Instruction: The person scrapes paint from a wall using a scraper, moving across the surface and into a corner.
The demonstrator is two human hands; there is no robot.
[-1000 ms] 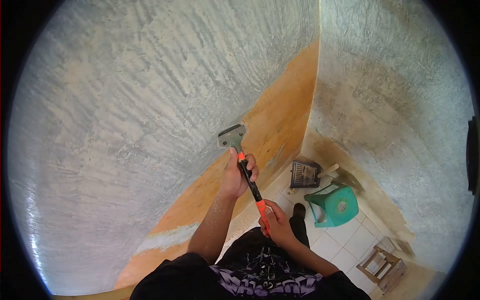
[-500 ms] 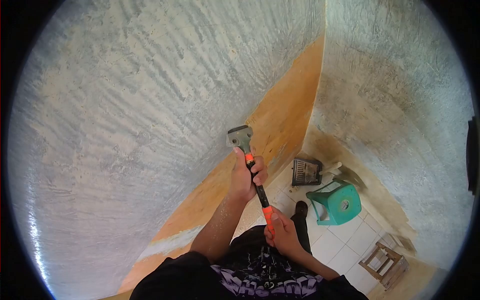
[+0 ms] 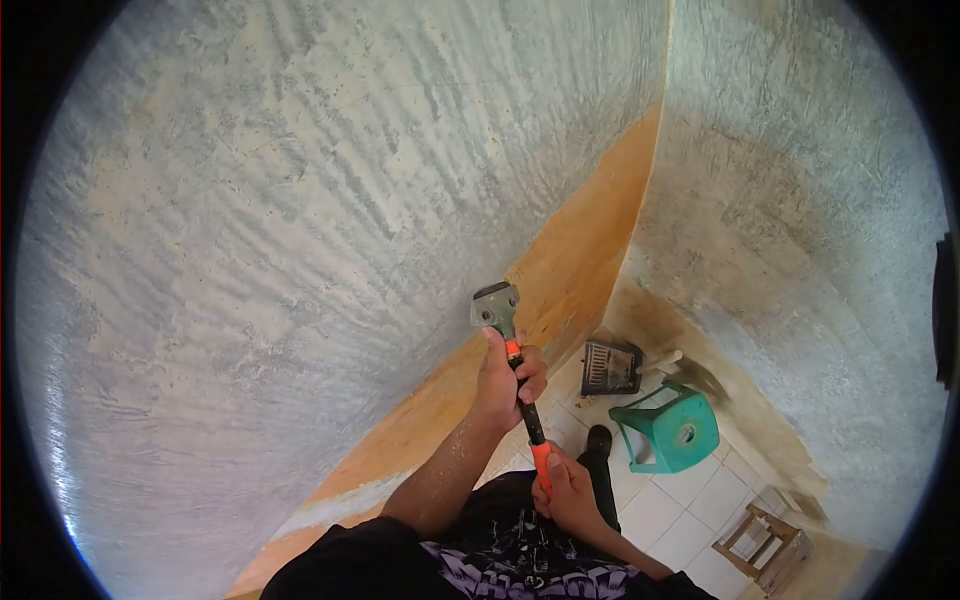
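Both of my hands are closed around a long-handled scraper (image 3: 530, 425) with a black shaft, orange bands and a grey-green head. My left hand (image 3: 505, 388) wraps the shaft just below the head, its thumb lying up along the neck. Lower down, my right hand (image 3: 568, 492) grips the orange end of the handle, close to my body. The scraper's head is at the wall (image 3: 300, 230), by the border between the grey, streaked surface and a bare orange-tan strip (image 3: 575, 250). Whether the blade touches the wall is hard to tell.
A dark dustpan-like tray (image 3: 611, 368) with a pale handle lies on the white tiled floor (image 3: 685, 537) near the corner. Beside it is a green plastic stool (image 3: 686, 432). Farther right stands a small wooden stool (image 3: 762, 545). A second rough wall (image 3: 790, 230) rises on the right.
The view has tilted slightly, so walls and floor items sit lower in it. The scraper's head and my left hand appear lower and a little farther right. Both hands keep their grip.
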